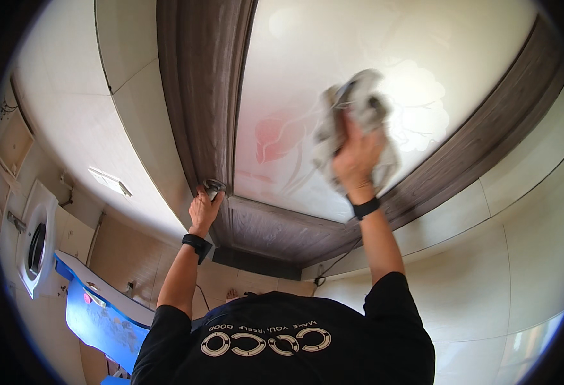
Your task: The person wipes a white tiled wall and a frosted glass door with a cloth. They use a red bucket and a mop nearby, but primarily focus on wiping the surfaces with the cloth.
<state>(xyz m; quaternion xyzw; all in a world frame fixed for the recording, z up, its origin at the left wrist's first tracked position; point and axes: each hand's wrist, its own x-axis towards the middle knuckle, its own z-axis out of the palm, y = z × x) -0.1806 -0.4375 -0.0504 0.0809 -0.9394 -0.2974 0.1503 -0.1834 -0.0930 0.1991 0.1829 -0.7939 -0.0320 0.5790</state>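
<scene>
A wood-framed door with a frosted glass panel (287, 57) fills the view before me, its glass bearing a pink flower and a pale flower pattern. My right hand (359, 154) presses a crumpled grey cloth (376, 89) to the glass near the pale flower; both are blurred. At the lower left of the panel, my left hand (204, 209) grips a round metal door knob (214, 185) on the brown wooden frame (205, 120). I wear a black band on each wrist.
Tiled walls (469, 279) flank the door. A wall switch plate (110, 181) is on the left. Further left stand a white washing machine (36, 245) and a blue-edged table (104, 308). A dark cable (339, 262) hangs by the frame's lower right.
</scene>
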